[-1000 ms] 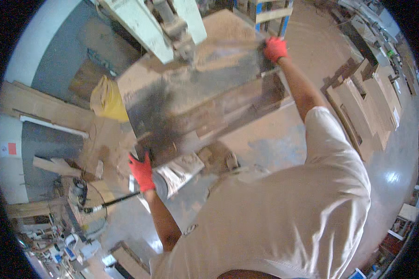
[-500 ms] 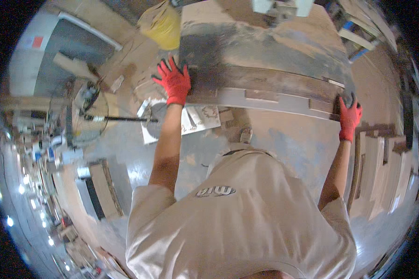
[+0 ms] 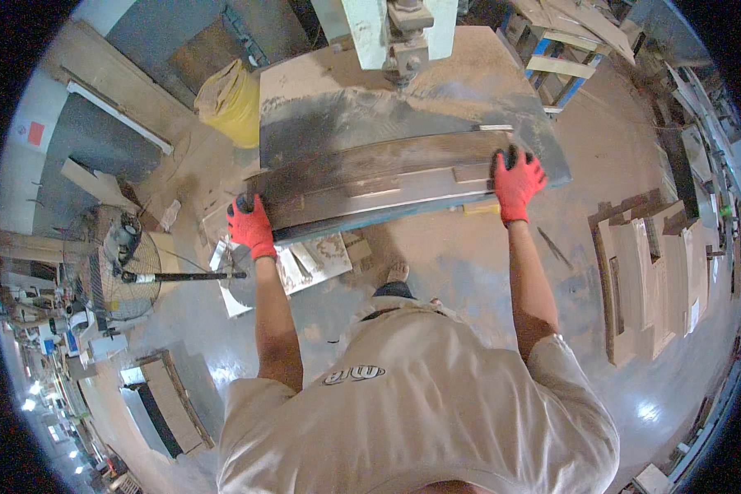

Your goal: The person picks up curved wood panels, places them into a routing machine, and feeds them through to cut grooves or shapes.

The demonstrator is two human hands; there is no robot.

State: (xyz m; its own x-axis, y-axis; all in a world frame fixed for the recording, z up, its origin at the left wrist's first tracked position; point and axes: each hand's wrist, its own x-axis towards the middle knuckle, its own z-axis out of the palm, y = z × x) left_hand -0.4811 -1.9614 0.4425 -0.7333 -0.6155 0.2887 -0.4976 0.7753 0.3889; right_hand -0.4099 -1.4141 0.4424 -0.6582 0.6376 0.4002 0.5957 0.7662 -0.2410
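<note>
A long brown wooden board (image 3: 420, 156) lies across the dusty machine table (image 3: 337, 115), slightly slanted, its right end farther from me. Blocky wooden pieces (image 3: 374, 188) show along its near side. My left hand (image 3: 253, 229), in a red glove with dark fingertips, is closed at the board's left end. Gloved the same way, my right hand (image 3: 517, 185) grips the right end, with the fingers curled over the wood. A thin pale strip (image 3: 496, 128) lies at the board's far edge, close to my right hand. Beyond the board hangs the machine's metal spindle (image 3: 405, 62).
A yellow sack (image 3: 230, 107) stands left of the table, and a caged fan (image 3: 123, 255) nearer on that side. White panels (image 3: 313, 267) lie on the floor below the table's left edge. Stacked wooden parts (image 3: 650, 272) are at the right, a blue-edged stand (image 3: 560, 70) at far right.
My left hand, spread flat with fingers apart before, has closed at the board's left end. The board's slant has changed, its right end now farther away. The view has shifted too.
</note>
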